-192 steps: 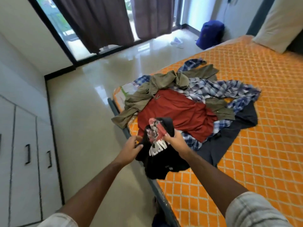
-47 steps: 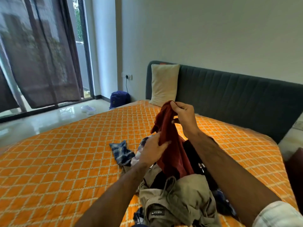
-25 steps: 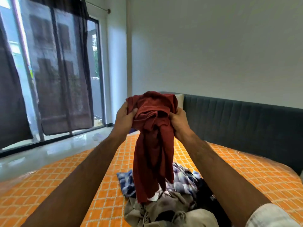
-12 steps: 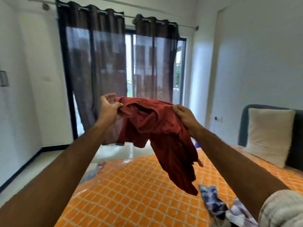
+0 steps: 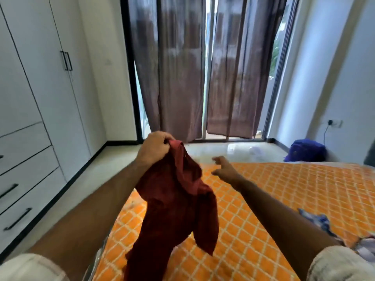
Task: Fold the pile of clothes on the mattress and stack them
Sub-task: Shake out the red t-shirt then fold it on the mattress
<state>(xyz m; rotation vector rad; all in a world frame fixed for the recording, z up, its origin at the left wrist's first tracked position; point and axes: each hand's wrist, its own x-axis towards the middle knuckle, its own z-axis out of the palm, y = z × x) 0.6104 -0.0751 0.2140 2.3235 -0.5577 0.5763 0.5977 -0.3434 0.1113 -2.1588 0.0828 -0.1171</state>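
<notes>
Left hand (image 5: 156, 148) bunches the red shirt (image 5: 178, 209) up at 11 o'clock so it hangs free to unfurl, while the right hand (image 5: 224, 169) reaches out loose-fingered and empty, probably for another corner.

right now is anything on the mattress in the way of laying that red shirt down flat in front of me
Nothing visible is. The left hand holds the red shirt up by one end, and the orange mattress beneath and beyond it is bare. The checked clothes lie off at the right edge.
</notes>
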